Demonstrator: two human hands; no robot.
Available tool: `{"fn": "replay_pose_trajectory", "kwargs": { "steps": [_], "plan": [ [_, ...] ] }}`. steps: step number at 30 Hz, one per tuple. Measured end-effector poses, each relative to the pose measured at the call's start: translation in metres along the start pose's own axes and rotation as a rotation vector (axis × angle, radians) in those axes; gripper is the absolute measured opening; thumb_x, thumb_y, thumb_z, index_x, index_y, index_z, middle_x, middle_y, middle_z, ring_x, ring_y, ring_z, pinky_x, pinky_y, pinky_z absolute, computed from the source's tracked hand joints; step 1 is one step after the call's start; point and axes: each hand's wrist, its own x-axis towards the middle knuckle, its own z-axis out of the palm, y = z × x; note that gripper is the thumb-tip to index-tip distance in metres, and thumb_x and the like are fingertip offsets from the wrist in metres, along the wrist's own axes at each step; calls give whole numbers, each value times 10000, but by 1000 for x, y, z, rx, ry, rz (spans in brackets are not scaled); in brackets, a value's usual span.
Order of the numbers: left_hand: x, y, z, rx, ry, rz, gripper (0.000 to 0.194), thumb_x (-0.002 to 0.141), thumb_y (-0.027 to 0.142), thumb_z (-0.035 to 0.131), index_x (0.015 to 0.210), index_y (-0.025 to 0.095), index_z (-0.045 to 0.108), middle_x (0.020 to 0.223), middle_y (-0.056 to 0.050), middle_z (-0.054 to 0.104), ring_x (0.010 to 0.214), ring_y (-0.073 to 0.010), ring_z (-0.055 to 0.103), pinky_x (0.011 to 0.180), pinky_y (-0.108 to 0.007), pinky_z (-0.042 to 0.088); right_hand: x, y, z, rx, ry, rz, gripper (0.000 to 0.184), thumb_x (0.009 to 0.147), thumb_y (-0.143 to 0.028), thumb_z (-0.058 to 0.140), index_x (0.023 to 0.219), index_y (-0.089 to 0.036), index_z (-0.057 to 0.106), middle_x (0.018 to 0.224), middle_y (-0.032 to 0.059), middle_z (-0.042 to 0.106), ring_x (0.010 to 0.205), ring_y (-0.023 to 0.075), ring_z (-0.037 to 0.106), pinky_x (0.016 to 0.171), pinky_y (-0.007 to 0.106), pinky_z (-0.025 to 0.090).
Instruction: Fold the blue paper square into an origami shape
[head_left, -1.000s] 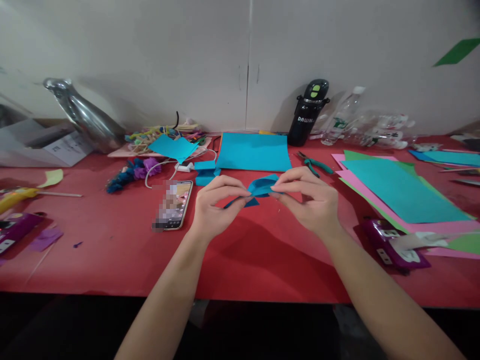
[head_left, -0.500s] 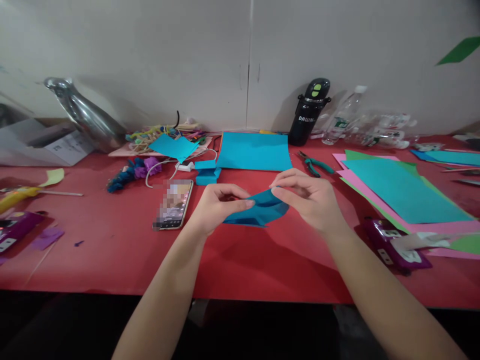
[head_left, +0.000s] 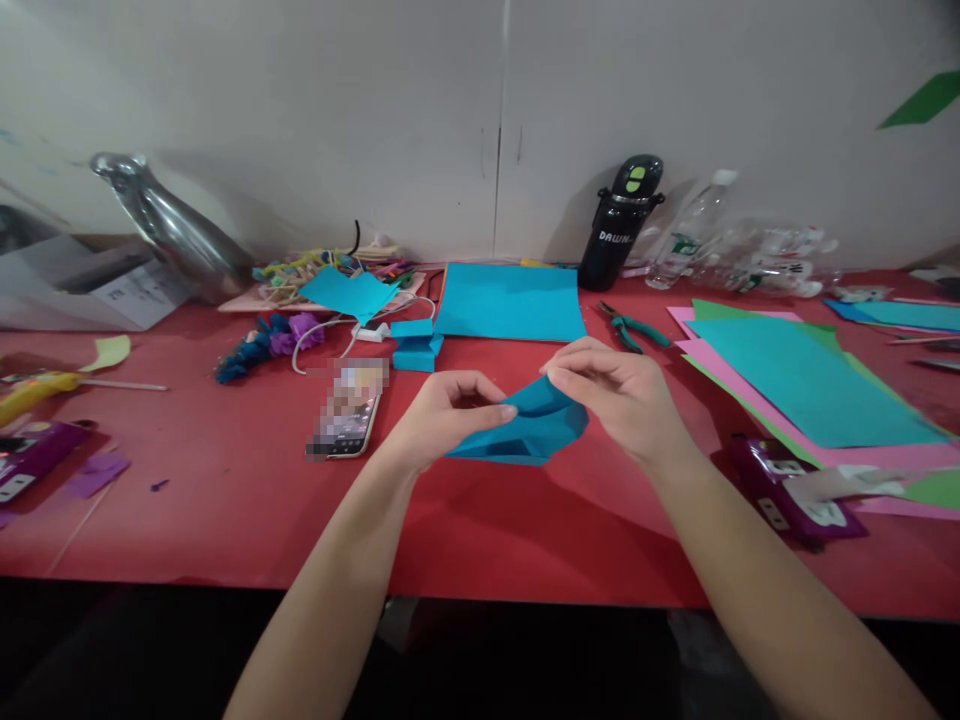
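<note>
A folded piece of blue paper (head_left: pixel 525 430) is held between both hands above the red table (head_left: pixel 480 540). My left hand (head_left: pixel 457 415) pinches its upper left part between thumb and fingers. At the upper right corner, my right hand (head_left: pixel 607 390) grips the same paper with thumb and fingertips. The paper's folds stand apart, with a dark gap low in the middle. Beyond my left hand lies a small folded blue paper piece (head_left: pixel 417 345). A flat stack of blue sheets (head_left: pixel 514 303) rests behind the hands.
Left of the hands lies a phone (head_left: pixel 352 408). Pliers (head_left: pixel 634 328) and a fanned pile of coloured paper (head_left: pixel 810 385) are at the right, near a purple box (head_left: pixel 799 495). A black flask (head_left: pixel 619 225) and a metal jug (head_left: pixel 176 235) stand at the back.
The lower part of the held paper has spread further open and its right side reaches farther right. Both hands keep their grip and have shifted only slightly.
</note>
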Motion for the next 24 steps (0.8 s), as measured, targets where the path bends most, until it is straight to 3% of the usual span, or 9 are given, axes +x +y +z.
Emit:
{"fn": "replay_pose_trajectory", "kwargs": {
  "steps": [4, 9, 15, 24],
  "plan": [
    [0, -1, 0, -12, -14, -30, 220, 712, 304, 847, 751, 157, 688, 712, -12, 670, 642, -112, 609, 558, -218, 473, 0, 3, 0, -4, -1, -3, 62, 856, -271, 724, 853, -238, 777, 903, 45, 697, 872, 189, 659, 789, 361, 556],
    [-2, 1, 3, 29, -12, 5, 297, 729, 279, 838, 975, 169, 714, 829, -31, 709, 768, -145, 652, 661, -238, 515, -1, 2, 1, -79, -11, -26, 81, 880, -275, 701, 864, -229, 765, 913, 46, 689, 883, 188, 655, 831, 366, 532],
    [-2, 2, 8, 177, -44, 94, 208, 826, 361, 756, 820, 153, 758, 789, -50, 726, 716, -144, 627, 637, -253, 476, -2, 0, 4, -161, -46, -65, 85, 888, -252, 684, 845, -231, 755, 878, 38, 690, 858, 190, 649, 809, 369, 524],
    [-2, 2, 13, 409, 39, 238, 183, 900, 332, 668, 851, 165, 724, 842, -37, 737, 770, -155, 641, 695, -268, 477, 0, 2, 1, -191, -23, -74, 81, 883, -259, 697, 847, -227, 762, 885, 41, 701, 861, 191, 657, 811, 370, 525]
  ]
}}
